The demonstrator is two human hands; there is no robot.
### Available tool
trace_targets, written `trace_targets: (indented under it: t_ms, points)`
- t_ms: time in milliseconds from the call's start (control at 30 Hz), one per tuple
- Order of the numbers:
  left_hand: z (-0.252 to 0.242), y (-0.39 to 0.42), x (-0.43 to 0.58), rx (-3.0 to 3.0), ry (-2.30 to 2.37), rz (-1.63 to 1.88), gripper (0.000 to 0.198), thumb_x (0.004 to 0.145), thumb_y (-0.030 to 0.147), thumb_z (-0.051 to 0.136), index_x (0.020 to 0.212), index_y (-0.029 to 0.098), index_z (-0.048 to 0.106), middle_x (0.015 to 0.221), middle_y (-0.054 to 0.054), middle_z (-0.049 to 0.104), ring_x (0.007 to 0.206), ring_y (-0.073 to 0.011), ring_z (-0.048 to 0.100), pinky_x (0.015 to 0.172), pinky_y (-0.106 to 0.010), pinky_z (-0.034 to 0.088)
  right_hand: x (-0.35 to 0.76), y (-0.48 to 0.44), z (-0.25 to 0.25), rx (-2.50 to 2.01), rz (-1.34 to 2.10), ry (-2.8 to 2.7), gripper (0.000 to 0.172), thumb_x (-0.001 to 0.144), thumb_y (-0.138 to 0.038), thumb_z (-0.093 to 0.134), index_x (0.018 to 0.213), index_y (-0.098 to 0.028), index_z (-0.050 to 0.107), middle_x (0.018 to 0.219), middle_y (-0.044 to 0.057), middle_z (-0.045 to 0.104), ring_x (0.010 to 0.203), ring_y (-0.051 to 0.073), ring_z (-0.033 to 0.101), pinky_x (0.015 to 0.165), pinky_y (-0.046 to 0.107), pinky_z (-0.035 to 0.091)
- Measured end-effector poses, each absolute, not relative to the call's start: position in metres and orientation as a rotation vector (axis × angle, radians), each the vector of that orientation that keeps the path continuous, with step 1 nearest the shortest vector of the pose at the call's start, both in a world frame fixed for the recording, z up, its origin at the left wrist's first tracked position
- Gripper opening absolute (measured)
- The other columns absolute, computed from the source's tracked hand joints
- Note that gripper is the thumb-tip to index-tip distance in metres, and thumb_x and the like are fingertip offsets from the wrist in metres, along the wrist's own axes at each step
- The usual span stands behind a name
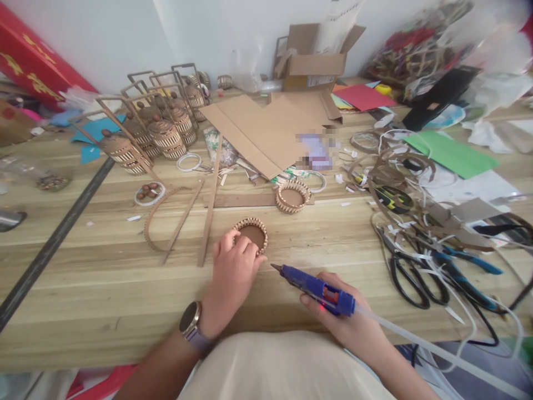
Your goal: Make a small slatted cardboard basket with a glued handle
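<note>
My left hand (237, 258), with a watch on its wrist, is closed over the near rim of a small round basket (255, 230) made of light and brown strips. The basket has a brown base and rests on the table. In my right hand (333, 311) is a blue hot glue gun (314, 288), a long white glue stick trailing from its back. Its nozzle points left, a short way from my left thumb and apart from the basket. A second round basket (292, 197) stands just beyond, on a flat brown strip (241, 200).
Several handled woven lanterns (166, 136) stand at the back left. Wooden beads (150, 191) sit in a white ring. Flat cardboard (258, 130) and an open box (314, 66) lie at the back. Scissors (410, 278), pliers (466, 272) and tangled strips crowd the right side.
</note>
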State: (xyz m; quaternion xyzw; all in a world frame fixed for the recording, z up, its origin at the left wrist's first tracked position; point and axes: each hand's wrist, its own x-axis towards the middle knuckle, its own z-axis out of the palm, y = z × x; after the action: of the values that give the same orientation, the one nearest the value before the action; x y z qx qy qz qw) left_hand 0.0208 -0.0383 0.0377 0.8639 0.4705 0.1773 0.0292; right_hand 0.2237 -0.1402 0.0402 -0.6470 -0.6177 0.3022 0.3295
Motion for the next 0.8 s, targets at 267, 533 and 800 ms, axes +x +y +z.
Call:
trace_targets:
  t_ms: [267, 533, 800]
  points:
    - [0.045, -0.031, -0.009, 2.800, 1.209, 0.327, 0.047, 0.069, 0.019, 0.086, 0.108, 0.019, 0.061, 0.121, -0.011, 0.063, 0.133, -0.0398, 0.043, 0.101, -0.056, 0.043, 0.225, -0.140, 0.040, -1.740, 0.816, -1.607, 0.028, 0.086, -0.046, 0.058, 0.068, -0.026, 0.050, 0.065, -0.001, 0.059, 0.066, 0.020, 0.058, 0.062, 0.032, 0.046]
    - [0.046, -0.021, -0.006, 2.839, 1.187, 0.334, 0.019, 0.075, 0.012, 0.076, 0.088, 0.019, 0.063, 0.097, -0.008, 0.066, 0.129, -0.0394, 0.045, 0.101, -0.057, 0.042, 0.223, -0.140, 0.041, -1.676, 0.787, -1.616, 0.025, 0.087, -0.041, 0.058, 0.069, -0.025, 0.052, 0.065, -0.001, 0.057, 0.065, 0.018, 0.059, 0.062, 0.031, 0.046]
    - [0.044, -0.022, 0.001, 2.939, 1.225, 0.301, 0.009, 0.080, 0.017, 0.073, 0.078, 0.017, 0.064, 0.088, -0.009, 0.064, 0.122, -0.0407, 0.047, 0.099, -0.057, 0.043, 0.223, -0.141, 0.040, -1.687, 0.811, -1.614, 0.025, 0.088, -0.041, 0.058, 0.071, -0.025, 0.052, 0.068, -0.001, 0.058, 0.066, 0.018, 0.059, 0.063, 0.031, 0.046]
